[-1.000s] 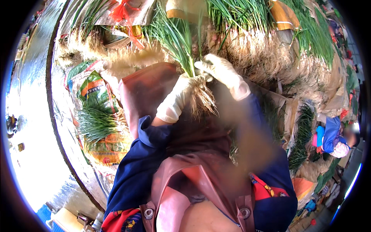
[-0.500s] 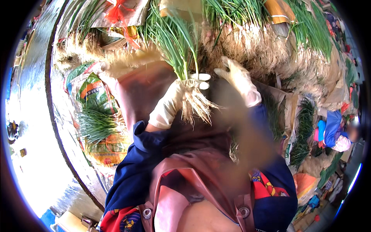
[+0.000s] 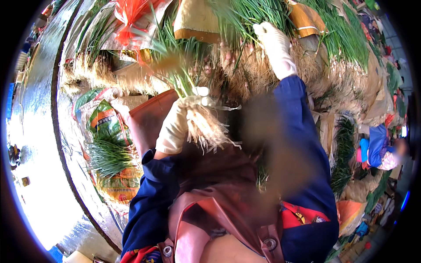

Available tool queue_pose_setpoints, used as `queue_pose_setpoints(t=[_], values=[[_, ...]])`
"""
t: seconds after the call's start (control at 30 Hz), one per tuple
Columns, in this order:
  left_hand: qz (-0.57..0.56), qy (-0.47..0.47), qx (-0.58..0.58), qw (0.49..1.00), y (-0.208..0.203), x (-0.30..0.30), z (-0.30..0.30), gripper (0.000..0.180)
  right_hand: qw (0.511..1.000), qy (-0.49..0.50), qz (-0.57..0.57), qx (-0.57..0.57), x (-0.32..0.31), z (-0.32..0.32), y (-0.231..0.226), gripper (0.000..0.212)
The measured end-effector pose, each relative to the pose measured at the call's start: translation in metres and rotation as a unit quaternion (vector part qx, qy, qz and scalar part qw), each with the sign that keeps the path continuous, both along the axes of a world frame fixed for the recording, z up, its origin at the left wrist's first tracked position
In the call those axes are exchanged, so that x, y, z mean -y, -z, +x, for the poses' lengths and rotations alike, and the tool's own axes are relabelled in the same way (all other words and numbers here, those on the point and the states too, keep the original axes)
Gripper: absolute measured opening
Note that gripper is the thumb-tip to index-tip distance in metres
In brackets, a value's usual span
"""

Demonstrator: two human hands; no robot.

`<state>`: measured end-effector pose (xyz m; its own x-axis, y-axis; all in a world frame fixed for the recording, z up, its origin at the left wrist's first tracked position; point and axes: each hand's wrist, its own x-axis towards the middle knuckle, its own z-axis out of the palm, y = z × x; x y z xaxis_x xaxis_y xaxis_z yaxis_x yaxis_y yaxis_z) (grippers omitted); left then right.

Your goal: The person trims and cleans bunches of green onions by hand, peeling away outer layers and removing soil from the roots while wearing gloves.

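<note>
As our left hand wraps snugly round a bunch of green onions, we have it right over the lap of the maroon apron, roots spilling out toward the right and leaves pointing up and away from us! Two pale fingertips show at the near side of the stems, and the grip looks firmly closed. Now over to our right hand, stretched far forward at the end of a long blue sleeve: it is right at the big row of green onions, fingers curled in among the stalks, but we can't tell whether they have hold of any! A brown blur covers part of that sleeve.

Up at the far side we spot a red plastic ribbon, and just beside the right hand, an orange wrap lying over the crop. Off to our left, a smaller green bundle rests on a printed sack, with wet, shining floor beyond. And well to our right, another person in blue and pink!
</note>
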<state>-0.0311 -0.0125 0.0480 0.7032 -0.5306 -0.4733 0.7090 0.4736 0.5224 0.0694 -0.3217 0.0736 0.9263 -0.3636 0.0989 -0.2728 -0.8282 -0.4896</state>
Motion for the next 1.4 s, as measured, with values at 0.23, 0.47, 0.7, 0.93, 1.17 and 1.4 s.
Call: queue_pose_setpoints(t=[0.23,0.47,0.7,0.93,1.17,1.4], values=[[-0.043,0.057,0.004,0.997,0.046,0.035,0.022,0.039,0.932,-0.144,0.319,-0.098,-0.04,-0.025,0.036,0.01],[0.004,0.031,0.009,0.999,0.051,0.028,0.019,0.035,0.89,-0.045,0.439,-0.114,-0.124,-0.057,0.058,0.008],[-0.115,-0.046,-0.016,0.992,0.055,0.02,0.03,0.033,0.946,-0.089,-0.311,-0.015,-0.069,0.041,0.094,0.034],[-0.037,-0.084,-0.001,0.996,0.071,0.01,0.029,0.035,0.987,-0.074,-0.069,-0.128,-0.073,0.011,0.034,0.024],[-0.034,-0.074,-0.03,0.996,0.067,0.021,0.027,0.035,0.994,-0.072,-0.034,-0.076,-0.069,-0.035,0.05,0.033],[-0.073,-0.066,-0.005,0.995,0.065,0.029,0.029,0.034,0.991,-0.058,0.026,-0.114,-0.054,-0.007,0.093,0.029]])
